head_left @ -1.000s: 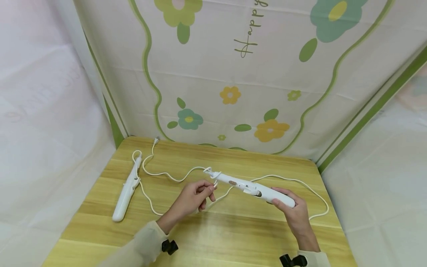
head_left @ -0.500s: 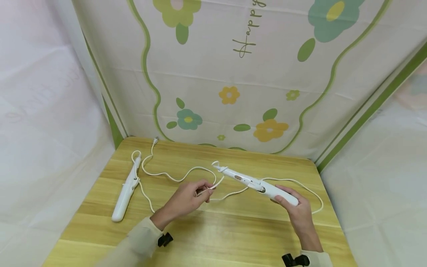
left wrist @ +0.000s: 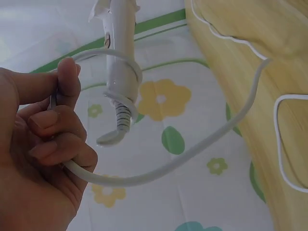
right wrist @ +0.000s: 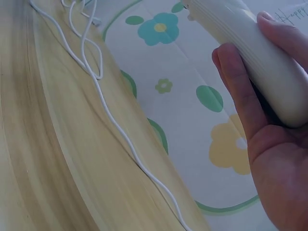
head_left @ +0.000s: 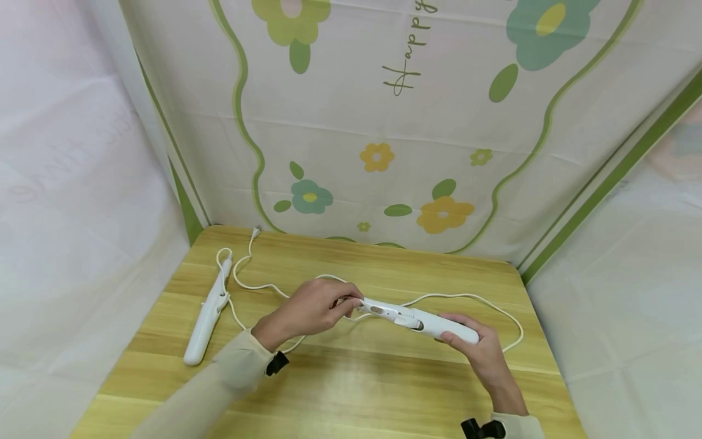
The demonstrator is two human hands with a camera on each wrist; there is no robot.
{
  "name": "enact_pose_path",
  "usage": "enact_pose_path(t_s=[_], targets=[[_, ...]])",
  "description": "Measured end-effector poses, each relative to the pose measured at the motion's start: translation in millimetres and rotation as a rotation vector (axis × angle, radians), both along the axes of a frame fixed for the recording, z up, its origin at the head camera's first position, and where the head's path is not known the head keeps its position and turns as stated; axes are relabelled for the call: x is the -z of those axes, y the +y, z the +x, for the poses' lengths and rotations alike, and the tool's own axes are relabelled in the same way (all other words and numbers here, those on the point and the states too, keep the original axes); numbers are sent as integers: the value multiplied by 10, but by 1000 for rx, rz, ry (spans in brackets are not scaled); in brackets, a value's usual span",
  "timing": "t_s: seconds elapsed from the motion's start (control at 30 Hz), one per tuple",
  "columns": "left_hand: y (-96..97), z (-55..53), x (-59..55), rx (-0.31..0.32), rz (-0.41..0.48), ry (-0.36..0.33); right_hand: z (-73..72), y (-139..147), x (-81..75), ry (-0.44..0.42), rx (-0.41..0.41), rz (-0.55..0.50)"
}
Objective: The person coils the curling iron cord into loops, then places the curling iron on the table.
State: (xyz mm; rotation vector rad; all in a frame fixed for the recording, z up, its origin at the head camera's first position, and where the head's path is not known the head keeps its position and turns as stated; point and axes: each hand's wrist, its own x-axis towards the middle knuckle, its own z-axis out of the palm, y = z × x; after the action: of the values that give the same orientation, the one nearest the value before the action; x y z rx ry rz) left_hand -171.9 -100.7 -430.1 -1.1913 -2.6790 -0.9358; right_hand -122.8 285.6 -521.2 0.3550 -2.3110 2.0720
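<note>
A white curling iron (head_left: 439, 325) is held above the table, lying slantwise in the head view. My right hand (head_left: 482, 350) grips its thick end, thumb on the near side, as the right wrist view also has it. At the thin end is my left hand (head_left: 312, 308), its fingers curled round the white cord (left wrist: 144, 179). In the left wrist view a turn of that cord passes around the handle (left wrist: 121, 72), close to the ribbed cord sleeve (left wrist: 123, 115). The left fingers hide the handle's tip in the head view.
A second white curling iron (head_left: 204, 323) lies at the table's left, its cord looped about it. A plug (head_left: 255, 232) rests near the back edge of the wooden table (head_left: 373, 390). Loose cord trails behind both hands. Flowered cloth (head_left: 340, 122) hangs behind the table.
My left hand has come up to the handle's thin end, drawing the cord around it. The curling iron has dipped and shifted slightly left with my right hand, still gripped.
</note>
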Motion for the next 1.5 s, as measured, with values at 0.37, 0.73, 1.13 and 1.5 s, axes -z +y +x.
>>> enact_pose_path(t_s=[0.37,0.73,1.13,1.5], targets=[[7,-279,-80,26,81,-260,51,68,96,23,-128,-117],[-31,-453,310,77,270,-613,29,102,149,20,-213,-278],[227,-144,617,-152,502,-755,-25,12,113,53,-60,-370],[307,103,635,-170,485,-739,-76,-45,40,-9,106,-269]])
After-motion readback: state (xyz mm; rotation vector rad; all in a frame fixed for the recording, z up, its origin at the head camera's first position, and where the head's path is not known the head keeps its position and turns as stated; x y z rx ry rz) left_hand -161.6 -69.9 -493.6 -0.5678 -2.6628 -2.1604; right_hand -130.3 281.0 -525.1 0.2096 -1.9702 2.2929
